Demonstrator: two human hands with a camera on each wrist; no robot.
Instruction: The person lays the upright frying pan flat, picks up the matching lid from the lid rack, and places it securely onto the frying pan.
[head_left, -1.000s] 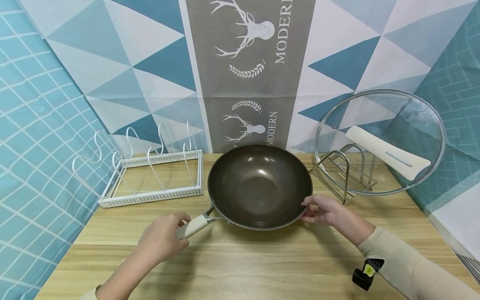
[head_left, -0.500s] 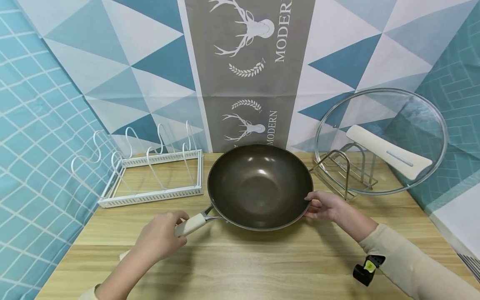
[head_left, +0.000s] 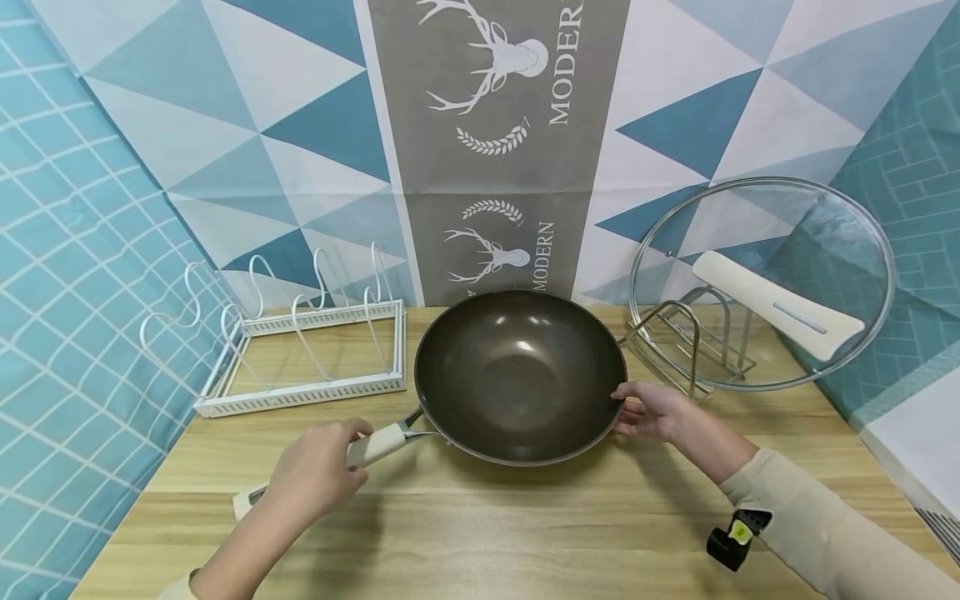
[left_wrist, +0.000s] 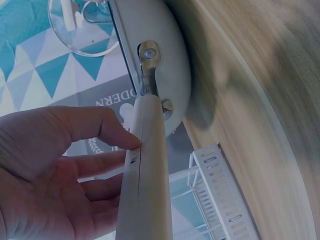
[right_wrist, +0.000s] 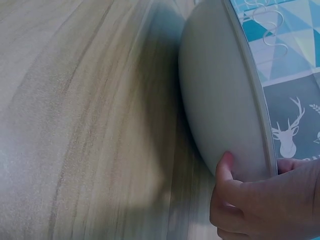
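Observation:
A dark brown wok (head_left: 521, 375) with a pale outer wall (right_wrist: 220, 85) sits in the middle of the wooden table. Its cream handle (left_wrist: 147, 170) points to the front left, and my left hand (head_left: 318, 467) grips it. Seen from the left wrist, the thumb presses near the handle's metal joint and the fingers lie along its side. At the wok's right rim, my right hand (head_left: 648, 410) pinches the edge. The right wrist view shows fingers of this hand (right_wrist: 265, 202) under the outer wall and the thumb over the rim.
Left of the wok stands a white wire rack (head_left: 300, 390) with several upright loops. To its right, a metal lid stand (head_left: 693, 350) bears a glass lid (head_left: 810, 250) with a cream handle. A patterned wall covering (head_left: 495, 167) rises behind the table (head_left: 487, 533).
The handle has swung slightly left and toward me with my left hand, so its end shows more beside the wrist. My right hand has shifted a little right along the rim.

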